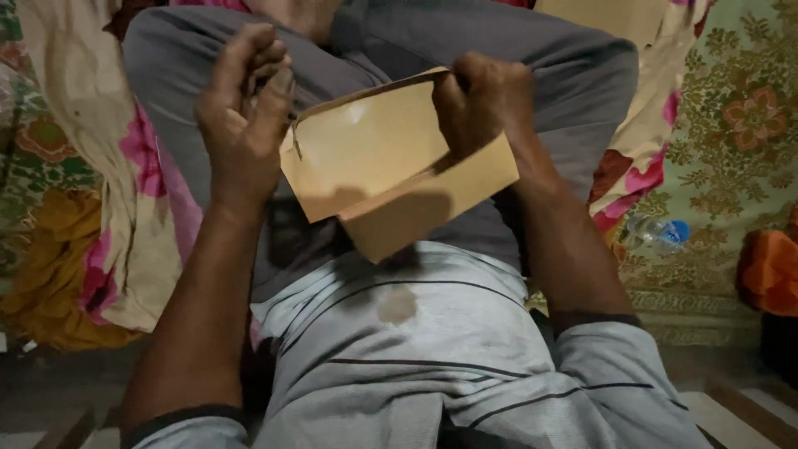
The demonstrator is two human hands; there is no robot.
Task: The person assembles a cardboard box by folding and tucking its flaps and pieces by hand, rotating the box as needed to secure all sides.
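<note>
A tan sheet of stiff paper (374, 158), folded along a crease, is held over my lap between both hands. My left hand (245, 116) pinches its left edge with fingers curled. My right hand (482, 100) grips the top right corner, with the lower flap (424, 212) bent downwards beneath it. My grey trousers (565, 75) and pale striped shirt (416, 349) lie under the paper.
A floral cloth with pink flowers (141, 183) lies at the left, with a yellow cloth (50, 266) beside it. At the right are a green patterned bedcover (731, 133), a small clear plastic bottle with a blue cap (657, 233) and an orange object (769, 270).
</note>
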